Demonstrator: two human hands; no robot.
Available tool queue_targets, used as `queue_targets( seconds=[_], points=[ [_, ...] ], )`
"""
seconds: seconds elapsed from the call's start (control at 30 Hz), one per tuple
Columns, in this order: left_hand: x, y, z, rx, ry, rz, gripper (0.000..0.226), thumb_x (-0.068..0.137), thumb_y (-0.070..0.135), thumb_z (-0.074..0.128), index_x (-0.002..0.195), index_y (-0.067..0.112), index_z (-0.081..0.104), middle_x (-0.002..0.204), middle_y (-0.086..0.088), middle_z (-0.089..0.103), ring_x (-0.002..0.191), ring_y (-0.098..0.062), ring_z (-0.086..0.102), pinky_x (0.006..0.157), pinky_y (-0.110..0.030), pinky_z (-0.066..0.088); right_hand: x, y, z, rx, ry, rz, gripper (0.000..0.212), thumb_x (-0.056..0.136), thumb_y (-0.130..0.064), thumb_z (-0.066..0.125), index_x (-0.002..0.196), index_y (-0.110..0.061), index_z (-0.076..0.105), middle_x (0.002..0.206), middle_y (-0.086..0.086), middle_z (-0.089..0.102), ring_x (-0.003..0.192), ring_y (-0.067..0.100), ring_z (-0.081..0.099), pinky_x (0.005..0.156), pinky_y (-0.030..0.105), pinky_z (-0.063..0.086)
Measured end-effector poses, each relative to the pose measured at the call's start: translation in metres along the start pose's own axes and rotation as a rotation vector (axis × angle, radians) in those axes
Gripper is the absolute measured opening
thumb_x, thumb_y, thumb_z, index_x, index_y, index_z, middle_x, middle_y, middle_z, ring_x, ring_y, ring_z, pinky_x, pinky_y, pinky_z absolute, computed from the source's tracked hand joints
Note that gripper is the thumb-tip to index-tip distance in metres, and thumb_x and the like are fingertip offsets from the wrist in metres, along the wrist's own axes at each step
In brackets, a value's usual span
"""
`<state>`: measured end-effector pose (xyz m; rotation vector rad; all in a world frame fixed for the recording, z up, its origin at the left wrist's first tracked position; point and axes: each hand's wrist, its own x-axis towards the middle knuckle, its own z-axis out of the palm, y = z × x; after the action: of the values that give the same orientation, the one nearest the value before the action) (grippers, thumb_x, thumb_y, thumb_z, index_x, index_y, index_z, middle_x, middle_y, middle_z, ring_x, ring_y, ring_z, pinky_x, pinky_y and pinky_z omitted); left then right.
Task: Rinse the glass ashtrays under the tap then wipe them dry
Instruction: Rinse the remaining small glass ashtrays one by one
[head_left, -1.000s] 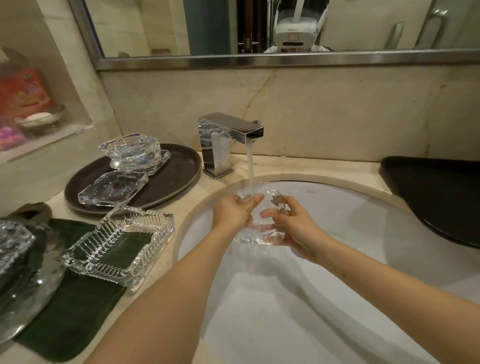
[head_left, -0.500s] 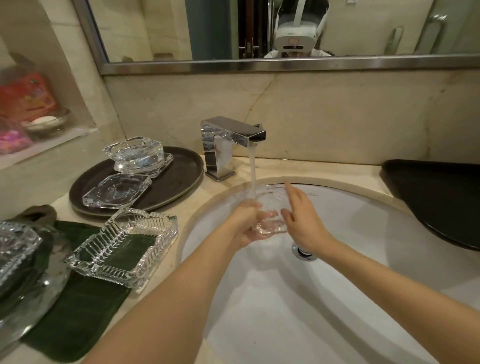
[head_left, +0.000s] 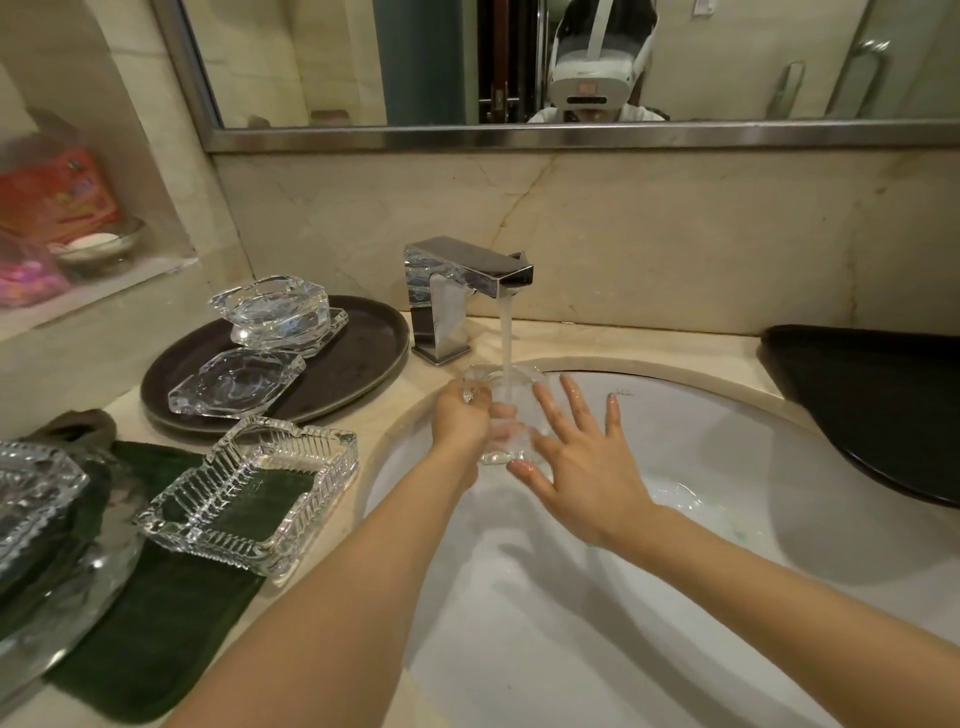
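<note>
The rinsing step is going on. The left hand (head_left: 462, 415) has its grip curled around a glass ashtray (head_left: 501, 410) and holds it over the sink (head_left: 701, 415), right under the water from the tap (head_left: 467, 283). The right hand (head_left: 582, 462) is wide open with fingers spread, just beside the glass. More ashtrays wait on the dark tray (head_left: 358, 358) and on the green cloth (head_left: 150, 623) on the table. Next, I think, the glass must be turned so the water reaches every side, with a firm hold because wet glass is slippery.

Left hand (head_left: 462, 415) grips glass ashtray (head_left: 501, 410) under running tap (head_left: 467, 275) over sink (head_left: 675, 597); right hand (head_left: 582, 467), fingers spread, touches it.
</note>
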<state>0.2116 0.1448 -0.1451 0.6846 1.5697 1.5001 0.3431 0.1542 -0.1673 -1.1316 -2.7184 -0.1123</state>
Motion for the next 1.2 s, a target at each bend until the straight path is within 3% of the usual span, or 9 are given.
queue_targets(
  seconds=[0.2,0.37,0.5,0.67,0.77,0.87,0.93,1.07,1.2],
  points=[
    [0.001,-0.002,0.000,-0.004,-0.125,-0.070,0.015,0.101,0.021,0.040,0.101,0.016,0.054,0.084,-0.004,0.063,0.068,-0.016,0.058,0.050,-0.023,0.046,0.001,-0.002,0.004,0.052,-0.070,-0.192,0.095,0.069,-0.066,-0.020,0.150,-0.021,0.005,0.157,-0.005,0.000,0.140,0.006,-0.012,0.108,0.042,-0.020],
    [0.001,-0.003,0.003,-0.042,-0.184,-0.055,0.017,0.100,0.021,0.043,0.107,0.011,0.054,0.089,-0.005,0.063,0.075,-0.018,0.062,0.059,-0.029,0.052,0.010,0.010,0.001,-0.154,0.042,-0.099,0.071,0.087,-0.057,0.025,0.130,-0.009,0.054,0.132,0.006,0.057,0.123,0.020,0.053,0.100,0.058,0.020],
    [0.000,-0.006,0.007,0.004,-0.081,0.002,0.021,0.098,0.021,0.047,0.110,0.007,0.058,0.095,-0.010,0.067,0.077,-0.022,0.065,0.067,-0.033,0.054,0.013,0.011,0.002,-0.238,0.150,-0.083,0.069,0.081,-0.057,0.037,0.121,-0.007,0.062,0.121,0.008,0.064,0.112,0.020,0.062,0.097,0.061,0.029],
    [0.001,-0.006,0.005,0.000,-0.039,0.043,0.022,0.100,0.016,0.044,0.118,0.008,0.052,0.087,-0.007,0.069,0.069,-0.019,0.068,0.060,-0.029,0.053,0.007,0.002,0.014,-0.264,0.172,-0.048,0.069,0.046,-0.032,0.089,0.103,0.003,0.070,0.103,0.018,0.070,0.096,0.028,0.068,0.089,0.055,0.045],
    [0.000,0.000,0.003,-0.090,-0.038,0.006,0.014,0.100,0.014,0.041,0.109,0.017,0.052,0.089,-0.004,0.068,0.062,-0.017,0.068,0.049,-0.023,0.047,-0.002,-0.006,0.016,-0.140,0.157,-0.095,0.066,0.052,-0.025,0.087,0.110,0.000,0.067,0.109,0.016,0.068,0.101,0.025,0.067,0.097,0.046,0.042],
    [-0.003,0.004,0.002,-0.139,-0.108,-0.054,0.017,0.101,0.015,0.040,0.090,0.024,0.050,0.093,-0.007,0.065,0.066,-0.023,0.064,0.057,-0.030,0.050,-0.004,-0.010,0.007,0.118,0.025,-0.167,0.059,0.092,-0.022,0.055,0.145,-0.010,0.031,0.151,0.007,0.033,0.140,0.018,0.029,0.116,0.033,0.008],
    [-0.004,0.003,0.002,-0.106,-0.200,-0.071,0.016,0.101,0.019,0.039,0.089,0.023,0.049,0.091,-0.008,0.063,0.065,-0.021,0.059,0.057,-0.030,0.046,-0.002,-0.004,0.006,0.185,0.021,-0.193,0.056,0.095,-0.024,0.049,0.146,-0.014,0.027,0.155,0.003,0.023,0.144,0.019,0.017,0.115,0.032,0.003],
    [-0.006,0.002,0.003,-0.162,-0.289,-0.111,0.012,0.101,0.018,0.040,0.105,0.017,0.051,0.076,-0.003,0.055,0.059,-0.012,0.054,0.043,-0.021,0.047,0.003,0.007,0.009,-0.081,0.071,-0.209,0.057,0.086,-0.045,0.041,0.131,-0.013,0.053,0.133,0.003,0.056,0.129,0.028,0.046,0.103,0.060,0.025],
    [-0.004,0.000,0.003,-0.109,-0.249,-0.073,0.008,0.099,0.017,0.044,0.097,0.015,0.051,0.079,-0.004,0.059,0.063,-0.012,0.057,0.045,-0.022,0.048,0.008,0.007,0.009,-0.191,0.162,-0.165,0.067,0.081,-0.053,0.033,0.124,-0.010,0.059,0.126,0.004,0.062,0.119,0.024,0.056,0.097,0.061,0.027]
  ],
)
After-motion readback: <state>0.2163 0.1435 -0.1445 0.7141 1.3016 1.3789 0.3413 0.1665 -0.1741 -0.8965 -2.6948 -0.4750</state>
